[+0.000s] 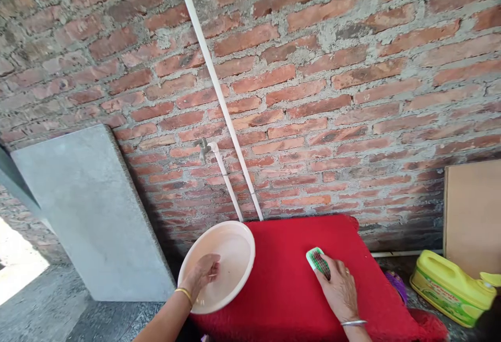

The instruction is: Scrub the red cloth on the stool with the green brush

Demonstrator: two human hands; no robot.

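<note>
My left hand (207, 271) is over the inside of a pale pink plastic basin (241, 279), its fingers curled in and nothing visible between them. The basin stands tilted in view at the left end of a surface covered by a red cloth (282, 263). My right hand (340, 287) grips a small green and white scrubbing brush (316, 259) with a dark dotted pattern. That brush rests on the red cloth, and my palm and fingers hide its near part.
A grey slab (94, 211) leans on the brick wall at left. Behind the basin are a tap (203, 149) and white pipes (219, 96). At right stand a yellow jug (450, 284) and a brown board (473, 211); a purple item (397, 285) lies beside the cloth.
</note>
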